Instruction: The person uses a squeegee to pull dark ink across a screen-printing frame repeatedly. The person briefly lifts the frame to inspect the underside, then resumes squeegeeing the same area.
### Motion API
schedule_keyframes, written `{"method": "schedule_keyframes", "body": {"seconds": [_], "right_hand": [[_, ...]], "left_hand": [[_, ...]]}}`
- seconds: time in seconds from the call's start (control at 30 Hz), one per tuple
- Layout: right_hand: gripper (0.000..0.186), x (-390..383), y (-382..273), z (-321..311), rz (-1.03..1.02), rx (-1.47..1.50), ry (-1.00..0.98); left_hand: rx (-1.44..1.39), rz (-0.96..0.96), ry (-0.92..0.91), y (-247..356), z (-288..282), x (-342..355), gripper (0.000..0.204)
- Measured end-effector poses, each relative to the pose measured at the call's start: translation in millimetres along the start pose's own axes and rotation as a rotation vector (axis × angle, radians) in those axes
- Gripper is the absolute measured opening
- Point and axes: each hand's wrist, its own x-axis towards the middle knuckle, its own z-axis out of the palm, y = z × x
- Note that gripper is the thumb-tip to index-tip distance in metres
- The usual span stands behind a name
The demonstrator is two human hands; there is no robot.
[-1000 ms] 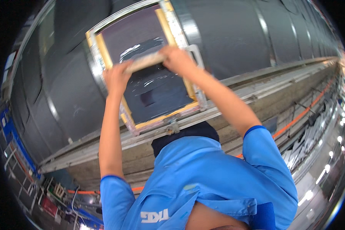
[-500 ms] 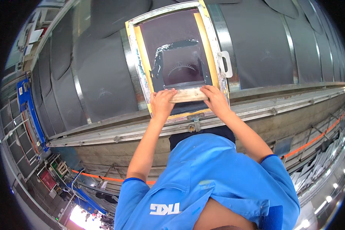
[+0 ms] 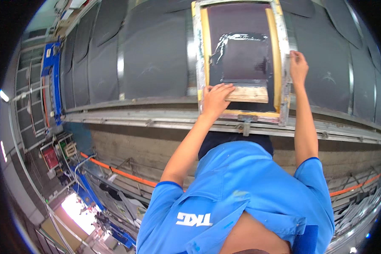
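Left: dark sheets (image 3: pixel 156 55) laid flat, seemingly for even surface. Next, we saw screen frame (image 3: pixel 197 51), yellow tape (image 3: pixel 205 38) lining inner sides, probably masking against ink (image 3: pixel 216 73). Left hand (image 3: pixel 216 99) pinched left end of wooden squeegee (image 3: pixel 250 94), lying across mesh's (image 3: pixel 241 17) near end, likely against slipping. Right hand (image 3: pixel 298 67) curled at frame's right rail, perhaps steadying; we couldn't tell whether closed.

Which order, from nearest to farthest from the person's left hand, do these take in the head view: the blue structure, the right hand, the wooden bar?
From the left hand:
1. Wooden bar: touching it, extending to its right.
2. Right hand: at the frame's right side.
3. Blue structure: far off, at the view's left.
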Motion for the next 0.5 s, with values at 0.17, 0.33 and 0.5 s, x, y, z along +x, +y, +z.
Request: {"method": "schedule_keyframes", "body": {"seconds": [0.17,0.33,0.5], "right_hand": [[0.033,-41.6,-70.4,62.9,-0.083,0.105,0.052],[0.030,-115.5,-165.1,189.3,-0.052,0.211,0.029],[0.027,-157.0,-215.4,247.9,0.044,0.180,-0.056]], "left_hand": [[0.057,-0.063,0.057,-62.0,-48.8,-38.6,0.060],[0.099,-0.124,0.039,-190.6,-127.9,-87.4,0.059],[0.168,-0.085,0.008,-268.9,-163.2,-112.7,0.062]]}}
